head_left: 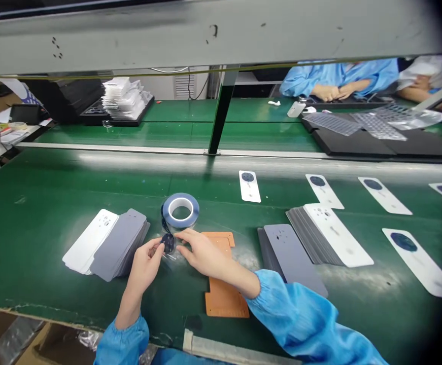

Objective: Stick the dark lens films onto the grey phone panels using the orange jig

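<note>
Between finger and thumb, my left hand (146,261) pinches the left edge of a round dark adhesive film piece (168,243). My right hand (203,252) is closed in at the right edge of that film, its index finger and thumb at the rim. Just behind, a roll of blue film tape (195,208) with a white core lies flat, and a dark strip runs from it toward the film piece. Beneath my right forearm lies an orange fixture plate (226,299), partly hidden. A stack of grey and white phone back panels (117,243) is left of my hands.
Right of me stand more panel stacks, grey (293,253) and white (337,233). Several white panels with dark round films, such as one panel (250,191), lie apart. A metal post (221,116) rises behind. Across the bench, a person's hands (331,92) rest near black trays (373,144).
</note>
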